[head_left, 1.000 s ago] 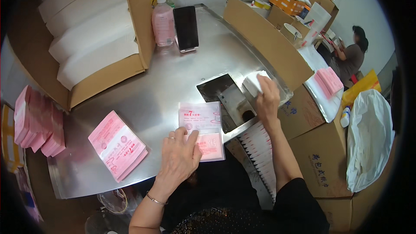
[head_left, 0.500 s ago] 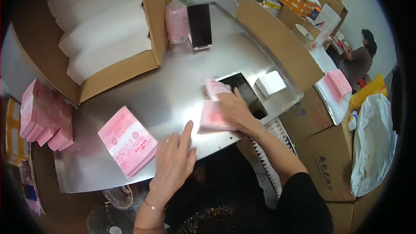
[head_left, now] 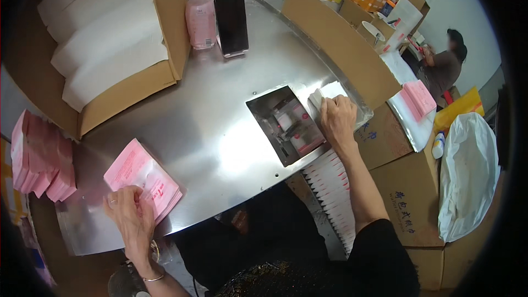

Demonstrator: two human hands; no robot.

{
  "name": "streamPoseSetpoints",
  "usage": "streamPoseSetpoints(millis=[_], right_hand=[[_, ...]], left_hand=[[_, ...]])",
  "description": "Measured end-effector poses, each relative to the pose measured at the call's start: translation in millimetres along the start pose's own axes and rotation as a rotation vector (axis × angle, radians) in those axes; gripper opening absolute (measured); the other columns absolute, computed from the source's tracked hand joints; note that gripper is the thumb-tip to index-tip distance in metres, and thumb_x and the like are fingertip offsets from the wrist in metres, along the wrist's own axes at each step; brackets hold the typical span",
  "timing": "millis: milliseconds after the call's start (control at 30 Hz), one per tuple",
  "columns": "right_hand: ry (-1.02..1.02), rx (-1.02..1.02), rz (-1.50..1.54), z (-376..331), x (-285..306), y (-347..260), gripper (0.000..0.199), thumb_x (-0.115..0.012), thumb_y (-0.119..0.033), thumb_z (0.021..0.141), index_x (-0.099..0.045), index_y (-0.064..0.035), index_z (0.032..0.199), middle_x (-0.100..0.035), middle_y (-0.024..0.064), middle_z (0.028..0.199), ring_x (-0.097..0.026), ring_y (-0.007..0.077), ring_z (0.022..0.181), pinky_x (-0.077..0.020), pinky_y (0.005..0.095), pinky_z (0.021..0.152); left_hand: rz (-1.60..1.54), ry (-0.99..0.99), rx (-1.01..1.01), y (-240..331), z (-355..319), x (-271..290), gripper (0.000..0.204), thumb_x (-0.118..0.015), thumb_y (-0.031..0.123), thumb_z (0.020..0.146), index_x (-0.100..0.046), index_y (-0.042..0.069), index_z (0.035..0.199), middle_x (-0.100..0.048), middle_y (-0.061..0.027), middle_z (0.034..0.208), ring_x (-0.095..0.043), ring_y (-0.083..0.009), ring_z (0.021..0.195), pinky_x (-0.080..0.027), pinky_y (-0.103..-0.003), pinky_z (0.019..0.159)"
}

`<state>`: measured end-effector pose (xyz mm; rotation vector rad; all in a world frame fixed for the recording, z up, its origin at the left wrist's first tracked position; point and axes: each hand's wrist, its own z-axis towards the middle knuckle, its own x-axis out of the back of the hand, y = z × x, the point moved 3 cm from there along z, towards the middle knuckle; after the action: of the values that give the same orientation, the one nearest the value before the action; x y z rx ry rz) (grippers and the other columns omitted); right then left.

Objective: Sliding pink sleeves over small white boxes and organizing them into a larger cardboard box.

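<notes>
A stack of flat pink printed sleeves (head_left: 144,173) lies near the left front of the metal table. My left hand (head_left: 132,214) bends over its near-left corner, fingers closed on the upper sleeve. Across the table, my right hand (head_left: 339,122) grips the near part of a small stack of folded white tissues (head_left: 328,92), fingers curled over its edge. Between my hands, nearer the right one, the rectangular opening (head_left: 268,126) in the tabletop is uncovered. Pink-and-white pieces show inside it, too dim to tell exactly.
An open carton (head_left: 129,99) of white tissue stacks stands far left, beside a pink-liquid bottle (head_left: 200,19) and a phone (head_left: 231,25) on a stand. Pink bundles (head_left: 43,159) sit at left. A cardboard panel (head_left: 341,44) edges the right; a person (head_left: 444,63) sits beyond.
My right hand has left the pink sleeve at the opening, which is gone from the tabletop, and moved onto the white tissues. My left hand has moved left onto the pink stack.
</notes>
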<state>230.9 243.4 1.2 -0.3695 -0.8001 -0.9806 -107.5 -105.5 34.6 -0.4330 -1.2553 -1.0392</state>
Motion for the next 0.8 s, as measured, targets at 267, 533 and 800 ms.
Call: streamPoseSetpoints(millis=[267, 533, 800], right_hand=[[0.027, -0.035, 0.249, 8.5, 0.6, 0.0, 0.021, -0.064, -0.015, 0.091, -0.067, 0.0002, 0.077, -0.061, 0.0144, 0.085, -0.058, 0.0334, 0.086, -0.0457, 0.0464, 0.073], [-0.030, -0.040, 0.176, 11.9, -3.0, 11.0, 0.013, -0.063, -0.010, 0.088, -0.070, 0.0001, 0.084, -0.062, 0.0156, 0.088, -0.058, 0.0341, 0.089, -0.0460, 0.0461, 0.074], [0.086, 0.407, 0.608, -17.2, 29.9, -85.6, 0.037, -0.060, 0.000, 0.083, -0.060, 0.0025, 0.120, -0.064, 0.0225, 0.120, -0.063, 0.0420, 0.109, -0.0507, 0.0508, 0.097]], left_hand=[[-0.160, 0.157, -0.390, 98.7, 3.9, -11.7, 0.026, -0.058, -0.003, 0.081, -0.062, 0.002, 0.106, -0.060, -0.0160, 0.097, -0.055, -0.0344, 0.097, -0.038, -0.050, 0.100], [-0.434, -0.080, -0.550, 148.7, 2.9, -74.9, 0.034, -0.062, -0.004, 0.079, -0.062, 0.002, 0.112, -0.053, -0.0143, 0.098, -0.052, -0.0326, 0.100, -0.033, -0.057, 0.107], [-0.558, -0.132, -0.603, 146.4, 0.3, -80.5, 0.039, -0.070, 0.004, 0.075, -0.062, -0.001, 0.113, -0.054, -0.0190, 0.115, -0.051, -0.0379, 0.108, -0.039, -0.050, 0.104]])
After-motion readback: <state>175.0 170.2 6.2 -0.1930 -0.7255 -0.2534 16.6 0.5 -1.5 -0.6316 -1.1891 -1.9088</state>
